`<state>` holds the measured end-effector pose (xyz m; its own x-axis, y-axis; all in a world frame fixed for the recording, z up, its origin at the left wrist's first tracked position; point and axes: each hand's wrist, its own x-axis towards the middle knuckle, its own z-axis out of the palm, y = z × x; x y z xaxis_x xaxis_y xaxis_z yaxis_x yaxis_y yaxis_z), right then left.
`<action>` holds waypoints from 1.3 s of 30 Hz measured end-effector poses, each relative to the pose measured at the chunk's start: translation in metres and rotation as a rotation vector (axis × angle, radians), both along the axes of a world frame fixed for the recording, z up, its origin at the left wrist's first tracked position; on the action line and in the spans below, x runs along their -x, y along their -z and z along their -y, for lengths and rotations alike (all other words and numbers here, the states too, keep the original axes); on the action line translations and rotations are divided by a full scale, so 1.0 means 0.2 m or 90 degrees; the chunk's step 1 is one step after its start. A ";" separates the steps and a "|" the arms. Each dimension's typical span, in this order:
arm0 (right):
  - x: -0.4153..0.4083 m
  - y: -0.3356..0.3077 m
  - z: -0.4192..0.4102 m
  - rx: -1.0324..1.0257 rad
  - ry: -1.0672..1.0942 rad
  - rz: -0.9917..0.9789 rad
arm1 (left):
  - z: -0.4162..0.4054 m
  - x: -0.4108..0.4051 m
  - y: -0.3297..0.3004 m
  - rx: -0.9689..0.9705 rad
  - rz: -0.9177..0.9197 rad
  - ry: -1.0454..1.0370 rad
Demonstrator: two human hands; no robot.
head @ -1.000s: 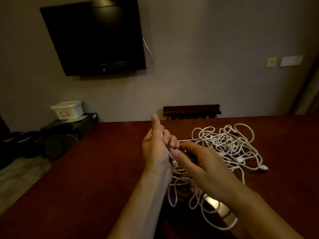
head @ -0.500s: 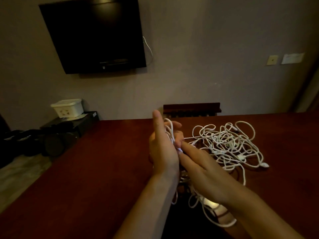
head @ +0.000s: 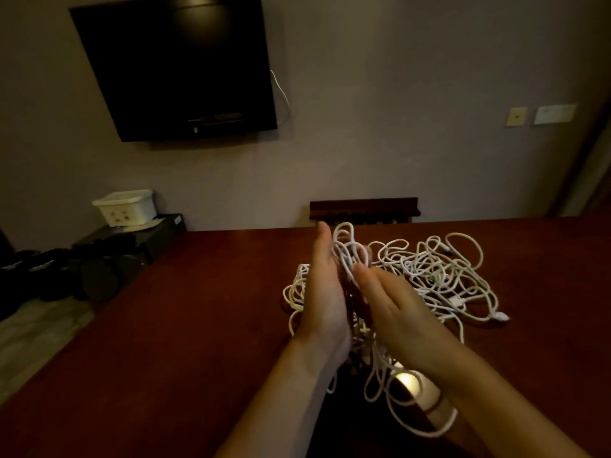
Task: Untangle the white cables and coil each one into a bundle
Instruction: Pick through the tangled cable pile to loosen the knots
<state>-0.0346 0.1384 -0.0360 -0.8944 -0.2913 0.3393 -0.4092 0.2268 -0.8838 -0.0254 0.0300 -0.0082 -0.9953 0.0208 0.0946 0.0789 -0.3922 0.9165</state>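
On the red table (head: 198,325), white cables (head: 429,272) sprawl tangled.

Item count, single head view.

Two hands: left hand (head: 322,302), right hand (head: 401,320). One tangle of white cables (head: 426,276); separate cable count not determinable. One table (head: 172,325). One wall-mounted television (head: 178,66). One white plastic box (head: 127,206). Two wall plates (head: 515,117).

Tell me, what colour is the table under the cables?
Dark reddish brown table, seen in the head view, the only one.
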 end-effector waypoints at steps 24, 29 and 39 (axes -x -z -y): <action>-0.01 -0.08 -0.04 0.001 -0.100 0.059 | 0.04 0.04 -0.03 -0.047 -0.038 -0.163; -0.01 -0.11 -0.04 0.048 0.090 0.009 | 0.07 0.07 -0.05 -0.120 -0.013 -0.164; -0.03 -0.12 -0.02 0.095 -0.006 -0.029 | 0.02 0.04 -0.02 -0.072 -0.047 -0.107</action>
